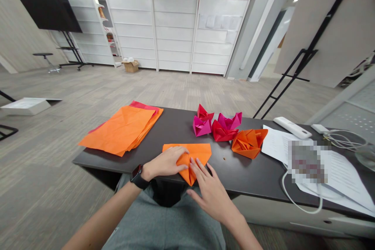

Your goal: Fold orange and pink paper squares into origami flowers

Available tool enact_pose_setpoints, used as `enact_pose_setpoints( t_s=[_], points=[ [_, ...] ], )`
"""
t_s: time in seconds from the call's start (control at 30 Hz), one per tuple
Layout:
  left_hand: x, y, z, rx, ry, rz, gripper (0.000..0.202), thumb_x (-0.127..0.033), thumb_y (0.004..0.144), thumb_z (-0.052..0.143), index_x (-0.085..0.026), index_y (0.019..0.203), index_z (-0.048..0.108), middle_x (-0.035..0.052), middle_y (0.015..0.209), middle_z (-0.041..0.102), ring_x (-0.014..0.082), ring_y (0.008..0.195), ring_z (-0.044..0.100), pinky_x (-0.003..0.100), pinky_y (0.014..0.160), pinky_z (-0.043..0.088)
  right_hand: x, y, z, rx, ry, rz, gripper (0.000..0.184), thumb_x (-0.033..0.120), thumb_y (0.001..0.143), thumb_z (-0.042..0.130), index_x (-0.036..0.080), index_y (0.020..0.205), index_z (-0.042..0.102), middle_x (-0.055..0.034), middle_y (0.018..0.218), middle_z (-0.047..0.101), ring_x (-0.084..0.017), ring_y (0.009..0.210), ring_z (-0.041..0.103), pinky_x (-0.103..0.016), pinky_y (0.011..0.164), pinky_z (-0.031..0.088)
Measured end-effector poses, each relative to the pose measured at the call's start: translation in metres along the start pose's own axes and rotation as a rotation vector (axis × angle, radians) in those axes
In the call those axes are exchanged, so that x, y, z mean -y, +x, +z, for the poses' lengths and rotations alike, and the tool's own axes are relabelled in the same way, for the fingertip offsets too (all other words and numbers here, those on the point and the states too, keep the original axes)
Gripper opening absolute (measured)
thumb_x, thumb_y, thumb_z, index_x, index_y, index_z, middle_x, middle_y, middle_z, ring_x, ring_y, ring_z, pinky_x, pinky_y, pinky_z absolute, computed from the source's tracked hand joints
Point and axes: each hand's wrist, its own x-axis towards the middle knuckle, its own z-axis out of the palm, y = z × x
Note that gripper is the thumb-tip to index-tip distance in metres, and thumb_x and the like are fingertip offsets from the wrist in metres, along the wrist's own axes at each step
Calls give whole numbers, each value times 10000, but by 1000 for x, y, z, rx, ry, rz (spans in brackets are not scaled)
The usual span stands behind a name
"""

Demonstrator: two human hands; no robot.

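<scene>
A partly folded orange paper (195,154) lies at the near edge of the dark table (175,129). My left hand (166,163), with a black watch on the wrist, lies flat on its left part with fingers stretched out. My right hand (208,190) presses its fingertips on the paper's lower fold, fingers extended. Neither hand grips anything. Beyond the paper stand several folded paper shapes: a pink one (200,127), red ones (222,132), a magenta one (231,120) and an orange one (249,142).
A stack of orange and red sheets (123,128) lies on the table's left. To the right are white printed papers (336,168), a white remote (291,127) and a white cable (301,203). Easel stands (295,66), white shelving and a screen stand on the floor behind.
</scene>
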Motion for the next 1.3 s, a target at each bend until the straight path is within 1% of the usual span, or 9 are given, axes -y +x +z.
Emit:
enact_pose_setpoints(
  t_s=[0.17,0.27,0.37,0.53,0.67,0.87,1.0,1.17,1.3],
  points=[
    [-12,-29,-22,82,101,236,177,-124,775,678,-190,905,577,3,902,660,173,895,616,278,877,476,-3,0,-3,-16,-19,-33,581,450,964,518,158,1457,420,-101,1584,327,-277,1475,261,-538,1172,282],
    [-20,-49,-26,127,397,332,146,-61,788,631,-189,817,567,-1,807,638,181,810,598,320,868,464,-3,0,0,-60,-61,-54,552,380,940,576,155,1430,457,-94,1598,297,-294,1472,263,-540,1170,295],
    [-32,-60,-13,92,649,377,94,-96,882,589,-171,936,607,49,926,666,210,877,618,350,865,464,-2,-1,4,-109,-87,-64,525,283,954,549,168,1453,434,-85,1563,380,-279,1446,324,-530,1176,300],
    [-40,-59,27,-64,770,441,265,-124,968,501,-91,1223,565,126,1162,656,246,1087,600,367,928,459,-1,-3,11,-100,-96,-87,596,206,929,567,141,1490,377,-110,1520,445,-262,1409,393,-464,1148,379],
    [-37,-54,37,-82,764,401,221,-96,950,515,-83,1158,589,122,1079,677,241,1023,629,359,871,494,-1,-6,10,-82,-117,-114,610,189,914,590,197,1490,388,-109,1567,367,-277,1448,327,-494,1155,361],
    [-48,-37,12,-39,775,417,59,-130,939,563,-128,972,612,53,879,662,201,822,630,375,905,503,-1,-6,6,-70,-95,-124,573,208,929,576,189,1475,404,-115,1567,362,-278,1450,323,-516,1154,357],
    [-54,-23,0,-81,820,482,106,-132,950,538,-127,1019,620,72,940,673,233,994,615,481,1141,339,0,-6,4,-73,-46,-120,592,210,923,574,204,1484,386,-103,1561,380,-271,1464,291,-526,1167,335],
    [-40,-14,-4,50,638,488,197,-92,909,533,-167,1071,618,73,1036,669,229,1087,606,504,1213,233,1,-8,1,-48,-10,-115,629,245,934,548,135,1510,323,-130,1563,368,-273,1478,253,-522,1183,308],
    [-22,-11,-3,-45,381,392,290,-85,924,489,-172,1186,578,109,1251,612,230,1276,518,530,1214,230,-1,-9,3,-42,-8,-120,653,255,948,520,173,1542,262,-112,1588,319,-272,1485,229,-535,1183,296]
  ],
)
